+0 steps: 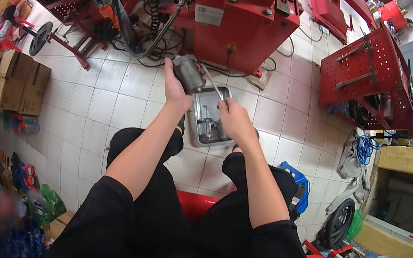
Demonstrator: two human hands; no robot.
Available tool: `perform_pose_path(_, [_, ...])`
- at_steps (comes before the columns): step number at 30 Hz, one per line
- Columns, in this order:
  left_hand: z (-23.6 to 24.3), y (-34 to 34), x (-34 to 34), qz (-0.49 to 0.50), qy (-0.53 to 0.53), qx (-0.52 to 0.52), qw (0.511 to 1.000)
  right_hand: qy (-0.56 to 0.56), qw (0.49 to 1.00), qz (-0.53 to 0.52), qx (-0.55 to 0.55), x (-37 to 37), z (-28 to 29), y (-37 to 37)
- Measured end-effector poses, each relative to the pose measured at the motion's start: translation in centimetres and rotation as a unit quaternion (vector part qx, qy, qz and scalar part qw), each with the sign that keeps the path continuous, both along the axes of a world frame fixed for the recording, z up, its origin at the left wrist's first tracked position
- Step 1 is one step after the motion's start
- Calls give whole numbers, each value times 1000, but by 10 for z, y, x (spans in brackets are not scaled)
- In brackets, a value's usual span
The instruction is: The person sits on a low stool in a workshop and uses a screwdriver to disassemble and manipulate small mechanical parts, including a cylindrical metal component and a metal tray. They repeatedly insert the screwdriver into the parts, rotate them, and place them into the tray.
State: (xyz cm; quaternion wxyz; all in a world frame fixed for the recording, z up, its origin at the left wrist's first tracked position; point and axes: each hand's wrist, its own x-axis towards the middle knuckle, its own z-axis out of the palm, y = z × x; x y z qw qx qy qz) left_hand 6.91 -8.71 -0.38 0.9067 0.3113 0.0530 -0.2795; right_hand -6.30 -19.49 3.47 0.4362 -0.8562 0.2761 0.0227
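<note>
My left hand is wrapped round a dull grey metal cylinder, a motor-like part, held up and tilted beyond my knees. In my right hand is a thin, pale rod-like tool; its far end reaches up beside the cylinder, and I cannot tell whether they touch. The exact kind of tool does not show. Below both hands a grey metal tray lies on the tiles between my feet. Several small metal parts rest in its near half.
A red machine stands just ahead, with black hoses and cables on the floor at its left. Red perforated carts stand at the left and right. Cardboard boxes are at the left. A blue object lies beside my right knee.
</note>
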Motion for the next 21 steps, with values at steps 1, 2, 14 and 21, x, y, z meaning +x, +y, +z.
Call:
perform_pose_path(1, [-4,3,4,13,15,5,1000,26,999,13,-26,-2,-5,-4])
perform_pose_path(2, [-8,6,7,27,30,10,999,51,997,27,-51,-4,-10,-7])
perform_pose_path(14, [-2,1,8,25,85,-3,996,470,847,233,-86,-53,-117,-35])
perform_pose_path(21, [4,3,4,28,99,12,995,408,904,125,-21,-35,-155,-24])
